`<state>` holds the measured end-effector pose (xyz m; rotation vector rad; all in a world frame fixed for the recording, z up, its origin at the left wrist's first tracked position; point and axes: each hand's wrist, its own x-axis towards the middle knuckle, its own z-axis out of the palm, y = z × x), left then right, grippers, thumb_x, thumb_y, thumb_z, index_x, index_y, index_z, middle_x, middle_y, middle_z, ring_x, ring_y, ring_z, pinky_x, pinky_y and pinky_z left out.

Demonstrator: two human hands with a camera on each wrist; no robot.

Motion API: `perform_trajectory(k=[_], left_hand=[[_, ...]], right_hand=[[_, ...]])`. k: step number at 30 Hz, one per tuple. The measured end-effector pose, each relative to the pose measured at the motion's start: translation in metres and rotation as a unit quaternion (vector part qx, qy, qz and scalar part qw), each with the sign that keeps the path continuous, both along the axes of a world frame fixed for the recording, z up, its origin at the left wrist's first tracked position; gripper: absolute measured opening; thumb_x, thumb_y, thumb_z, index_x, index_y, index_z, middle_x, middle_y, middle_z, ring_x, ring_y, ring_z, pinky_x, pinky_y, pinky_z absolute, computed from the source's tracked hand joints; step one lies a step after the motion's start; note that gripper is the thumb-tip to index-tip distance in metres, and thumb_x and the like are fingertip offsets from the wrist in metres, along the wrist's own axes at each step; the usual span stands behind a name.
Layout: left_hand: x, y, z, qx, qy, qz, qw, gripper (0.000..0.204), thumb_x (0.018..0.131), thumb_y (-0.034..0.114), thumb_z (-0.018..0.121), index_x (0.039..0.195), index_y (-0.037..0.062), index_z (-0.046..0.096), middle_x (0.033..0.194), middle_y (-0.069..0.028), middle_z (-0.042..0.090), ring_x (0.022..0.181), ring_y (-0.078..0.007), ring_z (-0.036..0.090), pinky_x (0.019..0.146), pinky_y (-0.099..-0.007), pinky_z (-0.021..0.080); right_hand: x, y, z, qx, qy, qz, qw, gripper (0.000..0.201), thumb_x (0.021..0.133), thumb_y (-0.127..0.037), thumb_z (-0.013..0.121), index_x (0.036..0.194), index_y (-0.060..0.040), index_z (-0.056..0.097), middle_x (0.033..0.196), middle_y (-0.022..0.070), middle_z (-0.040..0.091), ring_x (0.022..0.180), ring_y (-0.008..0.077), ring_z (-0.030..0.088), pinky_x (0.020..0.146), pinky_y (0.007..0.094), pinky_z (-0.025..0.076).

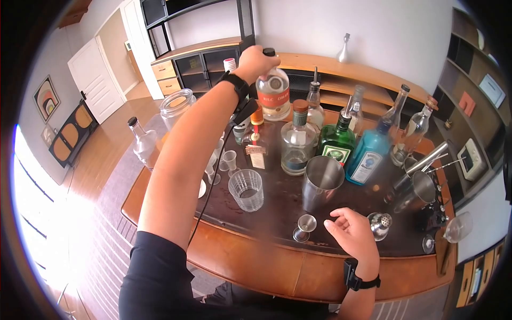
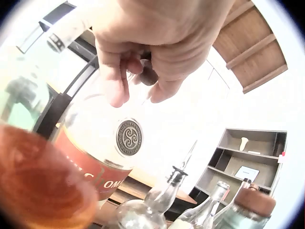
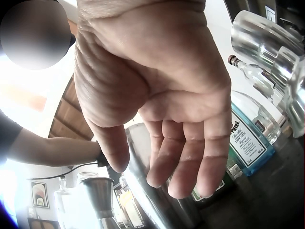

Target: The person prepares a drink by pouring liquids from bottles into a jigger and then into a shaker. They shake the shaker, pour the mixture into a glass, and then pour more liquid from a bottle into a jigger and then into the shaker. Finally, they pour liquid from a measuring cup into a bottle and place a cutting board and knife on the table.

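At the back of the bar table, my left hand (image 1: 257, 63) grips the neck of a clear whisky bottle (image 1: 273, 101) with a red label and dark stopper. In the left wrist view, its fingers and thumb close around the neck above the bottle's round emblem (image 2: 129, 137). My right hand (image 1: 350, 234) hovers over the front of the table, holding nothing, its fingers loosely bent. Near it are a metal jigger (image 1: 305, 228), a tall shaker tin (image 1: 322, 184) and a shaker top (image 1: 380, 224) with a perforated strainer. In the right wrist view, the tin (image 3: 143, 167) appears behind the fingers.
A green bottle (image 1: 337, 140), a blue gin bottle (image 1: 368, 154) and a cork-stoppered bottle (image 1: 297, 144) stand mid-table. Left of them are an orange-capped bottle (image 1: 256, 136), small glasses and a ribbed tumbler (image 1: 246, 190). Metal bar tools (image 1: 421, 186) and a glass (image 1: 458, 226) stand right.
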<state>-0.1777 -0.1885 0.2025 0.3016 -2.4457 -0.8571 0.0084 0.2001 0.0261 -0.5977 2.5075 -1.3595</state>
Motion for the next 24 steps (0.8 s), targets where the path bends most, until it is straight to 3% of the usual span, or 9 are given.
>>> perform_trajectory(k=[5,11,17,18,20,21,22,23,24], left_hand=[[-0.003,-0.004,0.026,-0.003,0.091,0.012,0.996,0.036,0.076,0.033,0.075,0.086,-0.0009,0.068,0.065,-0.0111,0.07,0.055,-0.0201,0.07,0.064,-0.0311,0.058],[0.032,0.001,0.068,-0.006,0.122,0.011,0.992,0.04,0.075,0.035,0.075,0.086,-0.0026,0.067,0.066,-0.0116,0.069,0.056,-0.02,0.069,0.063,-0.0322,0.058],[0.083,0.006,0.103,-0.032,0.138,-0.018,0.99,0.04,0.075,0.036,0.077,0.08,-0.0023,0.066,0.064,-0.01,0.066,0.055,-0.0187,0.067,0.054,-0.0311,0.055],[0.092,0.006,0.108,-0.023,0.12,-0.029,0.992,0.038,0.076,0.035,0.077,0.079,-0.0021,0.067,0.063,-0.0078,0.064,0.052,-0.015,0.064,0.05,-0.0284,0.052],[0.135,0.029,0.118,-0.006,0.103,-0.004,0.995,0.029,0.083,0.024,0.073,0.089,-0.0044,0.07,0.072,-0.0129,0.069,0.061,-0.0211,0.067,0.057,-0.0326,0.053],[0.158,0.042,0.12,0.003,0.094,0.008,0.996,0.025,0.086,0.018,0.071,0.094,-0.0056,0.071,0.077,-0.0155,0.071,0.065,-0.0241,0.069,0.06,-0.0347,0.054],[0.176,0.045,0.121,0.0,0.078,-0.011,0.997,0.03,0.089,0.024,0.067,0.097,-0.0054,0.069,0.073,-0.0093,0.067,0.06,-0.0168,0.065,0.053,-0.0295,0.051],[0.184,0.038,0.115,-0.001,0.105,-0.043,0.994,0.031,0.087,0.026,0.071,0.093,-0.0041,0.069,0.069,-0.0074,0.064,0.056,-0.0146,0.062,0.05,-0.0282,0.05],[0.195,0.037,0.107,-0.001,0.132,-0.076,0.988,0.033,0.086,0.029,0.074,0.089,-0.0027,0.068,0.066,-0.0055,0.062,0.053,-0.0124,0.06,0.048,-0.0269,0.049]], right_hand=[[-0.002,0.002,-0.005,0.002,0.002,-0.001,1.0,0.038,0.091,-0.034,0.075,0.113,-0.0033,0.066,0.083,0.0071,0.07,0.076,0.0192,0.068,0.071,0.0345,0.053],[-0.005,0.003,-0.012,0.009,0.014,-0.001,1.0,0.038,0.091,-0.035,0.075,0.111,-0.0039,0.067,0.088,0.0091,0.071,0.081,0.0227,0.068,0.075,0.0374,0.054],[-0.009,0.003,-0.02,0.014,0.064,-0.005,0.998,0.035,0.089,-0.034,0.075,0.106,-0.0043,0.071,0.092,0.0131,0.073,0.086,0.03,0.07,0.08,0.0417,0.054],[-0.01,0.003,-0.02,0.016,0.067,-0.005,0.998,0.034,0.089,-0.034,0.074,0.106,-0.0043,0.071,0.092,0.0134,0.073,0.087,0.03,0.07,0.08,0.0412,0.054],[-0.008,0.001,-0.014,0.026,0.065,-0.013,0.997,0.034,0.087,-0.032,0.074,0.105,-0.0037,0.073,0.093,0.0149,0.075,0.089,0.0301,0.072,0.081,0.0393,0.055],[-0.008,0.0,-0.015,0.014,0.086,-0.008,0.996,0.03,0.088,-0.028,0.075,0.105,-0.0022,0.072,0.087,0.0099,0.071,0.081,0.0217,0.066,0.075,0.0341,0.053],[-0.01,0.0,-0.019,0.001,0.108,-0.004,0.994,0.027,0.09,-0.023,0.076,0.104,-0.0007,0.07,0.081,0.0049,0.068,0.074,0.0133,0.061,0.068,0.0289,0.05],[-0.012,0.001,-0.023,-0.011,0.129,-0.001,0.992,0.025,0.091,-0.019,0.077,0.104,0.0008,0.069,0.074,-0.0001,0.064,0.066,0.0048,0.055,0.062,0.0237,0.048],[-0.015,0.002,-0.027,-0.015,0.133,-0.004,0.991,0.024,0.091,-0.019,0.078,0.103,0.0005,0.07,0.074,-0.0004,0.064,0.066,0.0046,0.055,0.062,0.0237,0.047]])
